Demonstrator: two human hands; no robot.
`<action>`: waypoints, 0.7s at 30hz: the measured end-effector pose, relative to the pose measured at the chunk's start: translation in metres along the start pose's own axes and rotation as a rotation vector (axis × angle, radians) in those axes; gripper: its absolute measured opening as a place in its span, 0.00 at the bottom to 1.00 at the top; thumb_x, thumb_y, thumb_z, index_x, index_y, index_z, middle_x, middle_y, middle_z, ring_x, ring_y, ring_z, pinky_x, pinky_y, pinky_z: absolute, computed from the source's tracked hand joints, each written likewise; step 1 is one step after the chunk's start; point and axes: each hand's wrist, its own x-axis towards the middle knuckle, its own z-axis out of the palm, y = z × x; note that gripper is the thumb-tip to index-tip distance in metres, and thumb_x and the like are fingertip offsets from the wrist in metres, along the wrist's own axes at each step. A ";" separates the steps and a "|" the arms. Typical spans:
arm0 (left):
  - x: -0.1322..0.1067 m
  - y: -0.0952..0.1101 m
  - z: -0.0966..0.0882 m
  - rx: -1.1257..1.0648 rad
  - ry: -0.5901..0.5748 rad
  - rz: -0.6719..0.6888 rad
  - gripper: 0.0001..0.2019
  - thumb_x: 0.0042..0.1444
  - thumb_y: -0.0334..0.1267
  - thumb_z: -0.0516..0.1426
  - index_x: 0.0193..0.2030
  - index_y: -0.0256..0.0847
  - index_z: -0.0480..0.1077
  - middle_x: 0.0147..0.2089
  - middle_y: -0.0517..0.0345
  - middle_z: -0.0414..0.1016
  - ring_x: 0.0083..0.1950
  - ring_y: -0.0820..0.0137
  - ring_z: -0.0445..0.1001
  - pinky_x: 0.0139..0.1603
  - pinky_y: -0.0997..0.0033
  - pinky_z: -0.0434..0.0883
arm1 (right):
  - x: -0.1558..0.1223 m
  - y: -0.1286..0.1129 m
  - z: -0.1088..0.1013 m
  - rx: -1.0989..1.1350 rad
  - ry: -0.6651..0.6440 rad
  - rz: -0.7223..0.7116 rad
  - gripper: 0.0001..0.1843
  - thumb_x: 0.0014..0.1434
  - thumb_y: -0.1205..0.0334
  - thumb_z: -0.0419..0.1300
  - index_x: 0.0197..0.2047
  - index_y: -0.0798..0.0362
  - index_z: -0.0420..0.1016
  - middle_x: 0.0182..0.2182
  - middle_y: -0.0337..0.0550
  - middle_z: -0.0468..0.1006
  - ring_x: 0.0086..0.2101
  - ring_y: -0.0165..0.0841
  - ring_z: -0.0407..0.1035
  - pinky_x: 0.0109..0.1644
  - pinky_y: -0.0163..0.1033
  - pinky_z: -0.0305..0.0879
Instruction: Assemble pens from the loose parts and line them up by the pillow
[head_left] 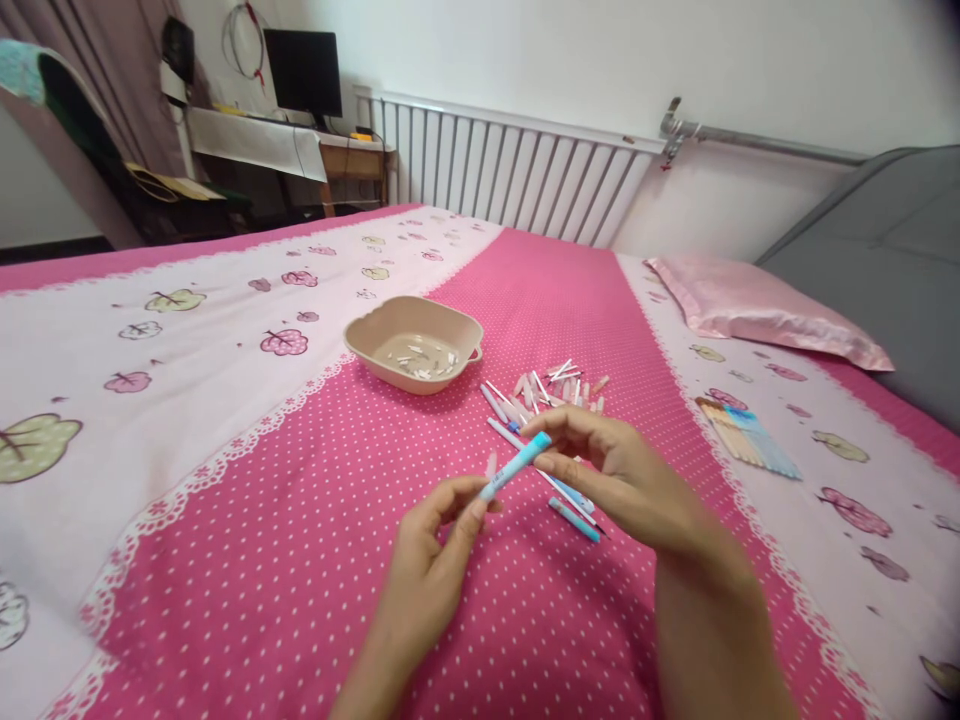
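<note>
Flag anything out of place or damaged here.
Mildly untidy: slim pen-like pieces lie jumbled on the pink bedspread beside the beige basin, some crossing others, while small white bits sit inside it. No obvious damage; pieces too small to check closely.

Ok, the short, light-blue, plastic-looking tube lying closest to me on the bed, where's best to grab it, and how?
Probably pinch the tube across its middle, from above and your side: it lies flat and slanted, with a white dark-tipped stick close along its far side and pink dotted cloth on the near one.
</note>
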 end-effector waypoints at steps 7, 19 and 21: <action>-0.003 0.006 0.002 -0.315 -0.085 -0.103 0.12 0.57 0.42 0.56 0.44 0.39 0.72 0.36 0.54 0.78 0.33 0.73 0.71 0.41 0.71 0.67 | 0.008 0.003 0.018 0.362 -0.201 0.096 0.10 0.57 0.55 0.62 0.39 0.52 0.76 0.33 0.40 0.76 0.38 0.32 0.71 0.45 0.38 0.66; -0.006 0.004 0.000 -0.525 -0.187 -0.184 0.10 0.57 0.41 0.57 0.42 0.40 0.74 0.31 0.58 0.77 0.31 0.77 0.70 0.35 0.78 0.64 | 0.011 0.006 0.024 0.553 -0.313 0.081 0.08 0.60 0.59 0.59 0.41 0.50 0.77 0.27 0.36 0.74 0.30 0.28 0.70 0.39 0.36 0.67; -0.006 0.003 0.001 -0.556 -0.197 -0.180 0.09 0.58 0.40 0.57 0.42 0.40 0.73 0.31 0.58 0.77 0.31 0.77 0.70 0.35 0.78 0.64 | 0.010 0.006 0.024 0.564 -0.347 0.067 0.09 0.61 0.59 0.58 0.42 0.50 0.77 0.25 0.36 0.73 0.28 0.28 0.70 0.38 0.37 0.67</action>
